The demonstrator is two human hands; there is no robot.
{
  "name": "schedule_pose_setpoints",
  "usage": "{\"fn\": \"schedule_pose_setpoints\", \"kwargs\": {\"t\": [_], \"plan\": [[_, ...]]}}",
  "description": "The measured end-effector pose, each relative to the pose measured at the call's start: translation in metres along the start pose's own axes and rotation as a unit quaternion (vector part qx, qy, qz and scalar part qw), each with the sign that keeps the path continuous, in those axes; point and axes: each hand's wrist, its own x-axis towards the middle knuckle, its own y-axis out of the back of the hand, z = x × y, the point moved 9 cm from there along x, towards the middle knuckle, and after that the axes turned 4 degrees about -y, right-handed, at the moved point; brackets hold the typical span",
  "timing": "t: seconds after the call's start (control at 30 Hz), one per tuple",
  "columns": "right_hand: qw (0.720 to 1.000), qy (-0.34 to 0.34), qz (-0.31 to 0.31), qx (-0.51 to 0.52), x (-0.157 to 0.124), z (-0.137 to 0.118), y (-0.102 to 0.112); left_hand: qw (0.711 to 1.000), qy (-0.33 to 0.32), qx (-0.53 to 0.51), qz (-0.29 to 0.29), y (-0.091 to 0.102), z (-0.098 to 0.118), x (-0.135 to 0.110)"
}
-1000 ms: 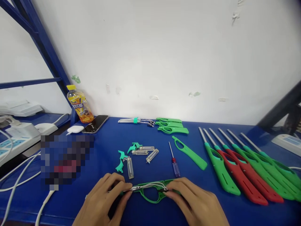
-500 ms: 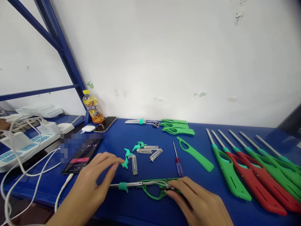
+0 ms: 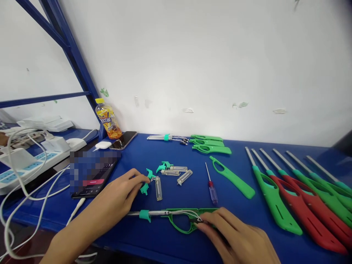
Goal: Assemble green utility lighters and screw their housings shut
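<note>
My left hand (image 3: 128, 187) is at a small teal plastic trigger (image 3: 144, 189), its fingers pinched together over the trigger's edge. Another teal piece (image 3: 150, 173) and a clear fuel tank (image 3: 158, 189) lie right beside the fingertips. My right hand (image 3: 233, 233) grips the handle end of an opened green gas lighter (image 3: 183, 231), thumb and fingers at a dark part where the wires end. From there the thin wires run to a metal tube (image 3: 158, 213) with a teal collar (image 3: 144, 215). My right palm covers the rest of the handle.
Loose clear tanks (image 3: 184, 177), a screwdriver (image 3: 211, 190) and a green half shell (image 3: 233, 178) lie beyond the hands. Metal tubes (image 3: 159, 137) and green shells (image 3: 211, 149) are at the back. Assembled lighters (image 3: 277, 205) line the right; phone (image 3: 95, 179), cables and power strip (image 3: 41, 165) the left.
My left hand has moved right and its fingers have closed in at the teal trigger. My right hand stays on the opened lighter. The view has shifted slightly.
</note>
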Motion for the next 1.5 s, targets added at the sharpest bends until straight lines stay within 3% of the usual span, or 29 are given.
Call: {"fn": "schedule_pose_setpoints", "kwargs": {"t": [0.2,0.6,0.7,0.83,1.0,1.17,1.5], "plan": [[1.000,-0.011,0.011,-0.006,0.004,-0.003,0.007,1.000,-0.023,0.008,-0.002,0.000,-0.001,0.003],[1.000,-0.026,-0.004,0.016,0.001,0.004,0.000,0.999,-0.021,0.029,0.010,0.004,-0.003,0.001],[0.999,-0.030,0.000,0.016,0.002,0.004,0.001,0.999,-0.036,0.015,0.036,0.015,0.012,-0.002],[0.999,-0.032,0.002,0.017,0.002,0.003,0.003,0.993,-0.086,-0.041,0.064,0.024,0.054,-0.008],[0.999,-0.034,-0.009,0.017,0.000,0.003,0.002,0.992,-0.123,-0.029,0.010,-0.003,0.094,-0.013],[0.999,-0.035,-0.007,0.012,0.001,0.004,0.002,0.990,-0.128,-0.047,-0.034,-0.029,0.109,-0.012],[0.999,-0.033,-0.033,0.028,0.001,0.004,-0.003,0.991,-0.129,-0.038,-0.024,-0.028,0.107,-0.013]]}}
